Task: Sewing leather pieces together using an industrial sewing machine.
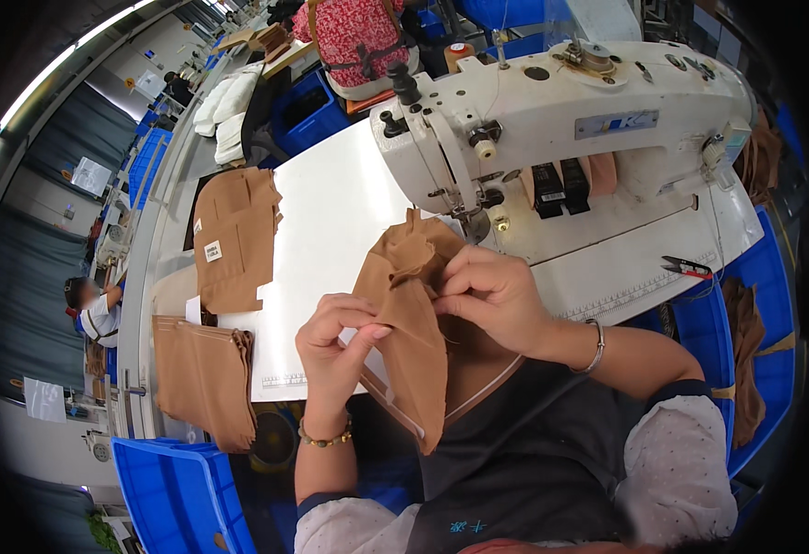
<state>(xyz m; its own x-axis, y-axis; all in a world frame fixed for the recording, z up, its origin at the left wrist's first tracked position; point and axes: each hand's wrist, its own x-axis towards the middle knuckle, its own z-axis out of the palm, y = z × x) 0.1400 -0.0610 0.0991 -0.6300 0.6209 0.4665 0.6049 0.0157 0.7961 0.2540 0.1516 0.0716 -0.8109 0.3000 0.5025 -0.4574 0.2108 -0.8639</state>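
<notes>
Head view: at frame centre, the left hand pinches the lower edge of a tan fabric piece, the right hand grips its top, just below the white sewing machine.

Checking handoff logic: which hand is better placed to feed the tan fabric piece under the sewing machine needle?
Probably right. The right hand pinches the tan fabric piece at its top, closest to the white sewing machine needle; the left hand holds the lower edge, farther away.

sewing machine: 1 | tan fabric stacks: 2 | blue bins: 3 | scissors: 1
</notes>
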